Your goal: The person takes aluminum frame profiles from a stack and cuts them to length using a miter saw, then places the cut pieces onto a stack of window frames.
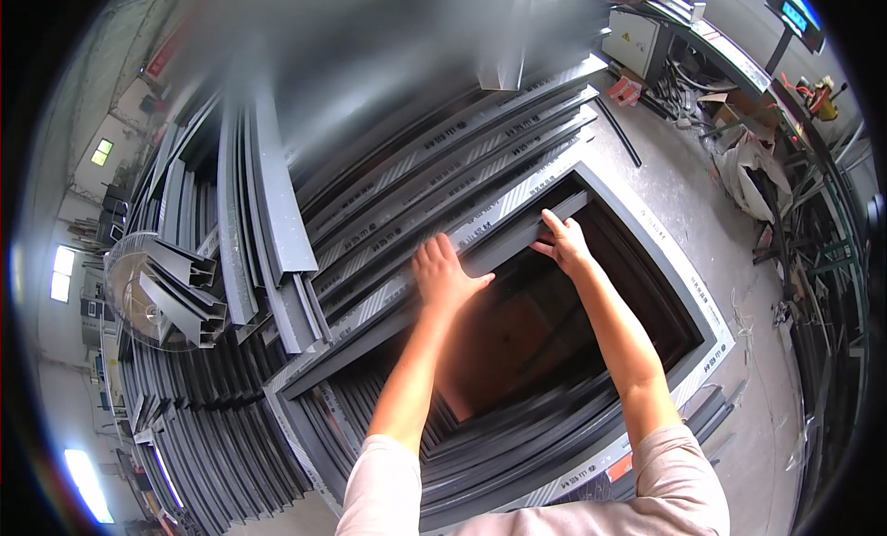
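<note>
A large dark grey metal window frame [654,224], with printed white film along its faces, lies tilted before me. Inside its far rail runs a slim grey metal strip [514,238]. My right hand [565,244] pinches this strip near its right end, thumb and fingers closed around the edge. At the strip's left part my left hand [445,275] rests over the far rail, its fingers stretched and the thumb held apart. That hand is slightly blurred. Through the frame's opening a dark pane-like area with a brownish patch [504,347] shows.
Behind the frame several filmed metal frames [434,152] are stacked. Long grey profiles [268,194] stand at the left, next to a wrapped bundle of profile ends [171,296]. A bench with a screen [793,17] and a white sack [748,176] are on the right. Grey blur covers the top.
</note>
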A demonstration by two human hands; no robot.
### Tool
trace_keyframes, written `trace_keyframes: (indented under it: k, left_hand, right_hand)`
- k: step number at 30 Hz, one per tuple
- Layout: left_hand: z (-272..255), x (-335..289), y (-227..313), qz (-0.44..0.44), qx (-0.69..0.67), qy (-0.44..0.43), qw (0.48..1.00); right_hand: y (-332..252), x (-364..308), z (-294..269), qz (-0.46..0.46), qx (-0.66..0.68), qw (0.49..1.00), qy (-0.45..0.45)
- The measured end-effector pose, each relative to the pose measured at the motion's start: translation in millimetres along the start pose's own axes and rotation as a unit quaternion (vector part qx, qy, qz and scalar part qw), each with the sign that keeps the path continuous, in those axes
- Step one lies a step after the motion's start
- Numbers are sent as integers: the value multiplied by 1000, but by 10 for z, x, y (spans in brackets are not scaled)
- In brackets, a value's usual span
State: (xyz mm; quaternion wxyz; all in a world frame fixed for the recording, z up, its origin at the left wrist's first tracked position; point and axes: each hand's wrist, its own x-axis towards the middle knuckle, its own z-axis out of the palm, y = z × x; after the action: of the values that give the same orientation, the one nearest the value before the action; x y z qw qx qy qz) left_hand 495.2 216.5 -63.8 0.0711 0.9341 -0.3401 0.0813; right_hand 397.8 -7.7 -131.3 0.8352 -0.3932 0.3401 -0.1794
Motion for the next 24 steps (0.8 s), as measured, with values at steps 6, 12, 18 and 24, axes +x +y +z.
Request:
trace_keyframes:
  k: [6,12,18,24]
  left_hand:
    - [52,10,-60,19,-49,-67,996]
    - [43,19,-81,1,-68,-84,994]
    - [151,7,-97,20,-49,-83,995]
    - [260,27,-452,81,-26,-73,994]
  right_hand:
    - [30,-19,-43,-4,-86,981,173]
    - [438,-826,-718,98,-72,957,264]
    - [-91,-1947,-563,-3,26,976,215]
    - [-622,-3104,-619,-69,79,987,122]
